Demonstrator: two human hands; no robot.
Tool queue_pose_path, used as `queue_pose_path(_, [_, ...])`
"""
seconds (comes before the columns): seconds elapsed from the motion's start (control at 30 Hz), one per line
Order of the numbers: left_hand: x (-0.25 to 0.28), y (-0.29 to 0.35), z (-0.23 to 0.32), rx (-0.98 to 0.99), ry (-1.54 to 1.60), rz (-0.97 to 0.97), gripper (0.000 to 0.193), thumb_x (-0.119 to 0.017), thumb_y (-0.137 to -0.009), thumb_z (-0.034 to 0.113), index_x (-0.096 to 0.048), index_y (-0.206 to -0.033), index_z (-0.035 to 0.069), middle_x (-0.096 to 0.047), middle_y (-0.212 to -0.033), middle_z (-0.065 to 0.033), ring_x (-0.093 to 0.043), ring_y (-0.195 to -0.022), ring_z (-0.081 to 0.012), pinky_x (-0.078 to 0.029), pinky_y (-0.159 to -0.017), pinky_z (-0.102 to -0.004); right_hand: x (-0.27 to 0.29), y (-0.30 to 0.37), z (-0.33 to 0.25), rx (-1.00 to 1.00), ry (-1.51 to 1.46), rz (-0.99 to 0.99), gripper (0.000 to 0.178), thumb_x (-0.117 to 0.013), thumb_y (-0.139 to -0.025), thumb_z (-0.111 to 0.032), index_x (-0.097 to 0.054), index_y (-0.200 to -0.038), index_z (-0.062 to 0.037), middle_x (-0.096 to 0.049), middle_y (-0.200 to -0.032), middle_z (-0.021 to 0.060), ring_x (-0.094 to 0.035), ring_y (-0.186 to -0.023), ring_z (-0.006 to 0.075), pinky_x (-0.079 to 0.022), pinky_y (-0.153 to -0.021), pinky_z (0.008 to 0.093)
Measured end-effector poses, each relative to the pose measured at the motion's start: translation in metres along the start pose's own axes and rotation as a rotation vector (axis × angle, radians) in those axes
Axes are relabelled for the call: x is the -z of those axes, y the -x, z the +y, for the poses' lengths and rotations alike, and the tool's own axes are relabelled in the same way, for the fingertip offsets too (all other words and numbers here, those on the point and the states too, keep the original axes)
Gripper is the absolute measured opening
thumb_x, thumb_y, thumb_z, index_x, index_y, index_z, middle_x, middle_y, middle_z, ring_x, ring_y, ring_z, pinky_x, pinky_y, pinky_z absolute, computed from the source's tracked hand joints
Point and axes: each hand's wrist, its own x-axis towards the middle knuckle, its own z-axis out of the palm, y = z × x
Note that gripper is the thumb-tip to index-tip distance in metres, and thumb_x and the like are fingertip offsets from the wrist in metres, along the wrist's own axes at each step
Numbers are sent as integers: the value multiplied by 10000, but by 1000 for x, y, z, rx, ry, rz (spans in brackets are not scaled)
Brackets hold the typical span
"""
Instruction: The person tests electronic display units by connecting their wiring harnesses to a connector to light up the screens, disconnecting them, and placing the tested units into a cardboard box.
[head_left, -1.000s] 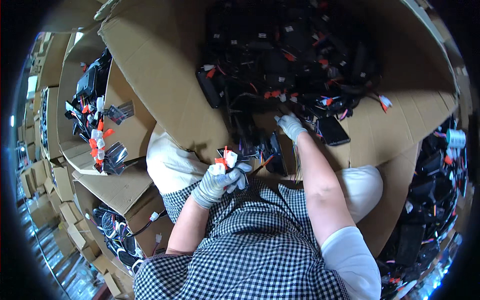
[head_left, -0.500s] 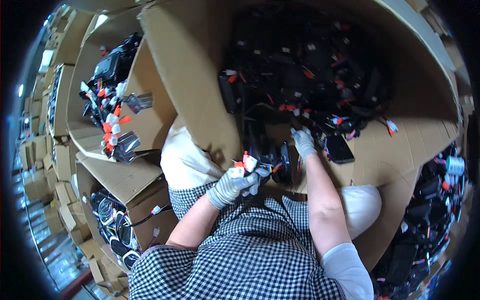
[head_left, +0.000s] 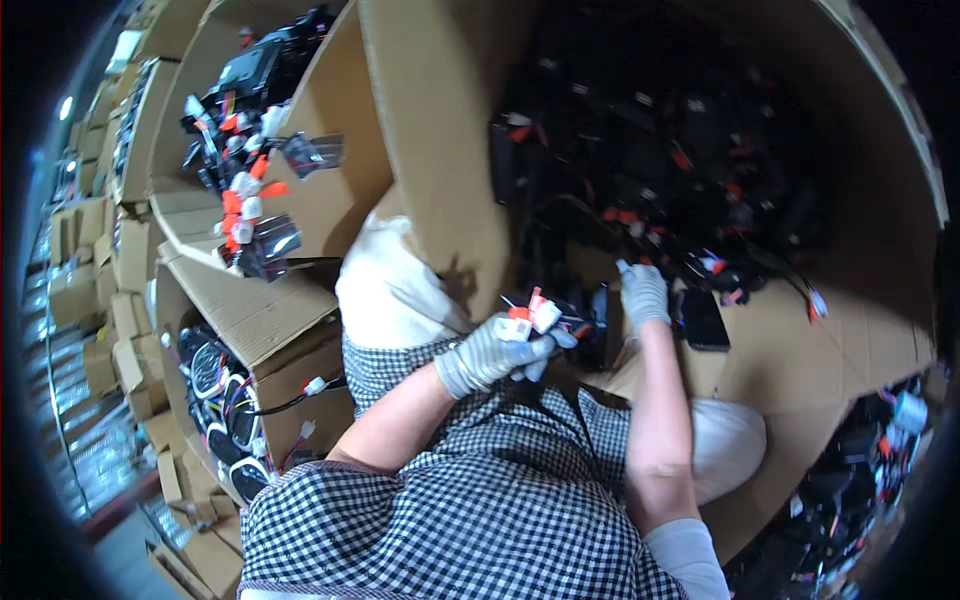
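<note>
My left hand [head_left: 490,357], in a grey-white glove, is closed around a bunch of cable connectors [head_left: 545,317] with white plugs and red-orange tabs. Dark wires run from the bunch toward a black part just right of it. Farther right, my gloved right hand [head_left: 644,297] is at the near edge of a heap of black devices [head_left: 670,150] in a big cardboard box [head_left: 800,345]. Its fingers are curled, and what lies in them is hidden. A flat black rectangular device [head_left: 703,321] rests on the cardboard beside this hand.
Left of me, an open carton [head_left: 345,120] holds black devices with white and orange connectors. Below it, another carton [head_left: 290,305] contains black-and-white rounded parts and cables. More black devices [head_left: 835,490] with wires lie at the lower right. Stacked cartons [head_left: 75,290] line the far left.
The view has shifted, so the boxes appear farther right and higher. My left hand still grips the connectors. My right hand stays by the near edge of the heap, its fingers more curled.
</note>
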Motion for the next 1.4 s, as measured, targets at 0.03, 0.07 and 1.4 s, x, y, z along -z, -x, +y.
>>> queue_pose_path(0.03, [-3, -1, 1, 19, -33, 22, 245, -550, -884, 277, -608, -1015, 77, -517, -557, 12, -426, -438, -46, -330, -417, -187, 8, 11, -3, 53, 77, 51, 201, -460, -808, -84, -657, -795, -42, -627, -796, 163, -584, -784, 329, -460, -690, 427])
queue_pose_path(0.07, [-3, -2, 1, 38, -67, 57, 255, -547, -885, 286, -615, -1011, 75, -520, -554, 12, -436, -441, -47, -335, -418, -187, 16, 24, -14, 2, 104, 73, 203, -458, -817, -86, -648, -798, -18, -621, -778, 183, -581, -797, 323, -454, -707, 415])
queue_pose_path(1.4, [12, 8, -49, -155, -840, -63, 222, -560, -849, 57, -595, -1068, 49, -652, -973, -33, -618, -865, -102, -485, -734, -222, 25, 138, -79, -39, -1882, -811, 161, -546, -835, -144, -633, -814, -9, -441, -535, -36, -307, -394, 29, -222, -373, 179])
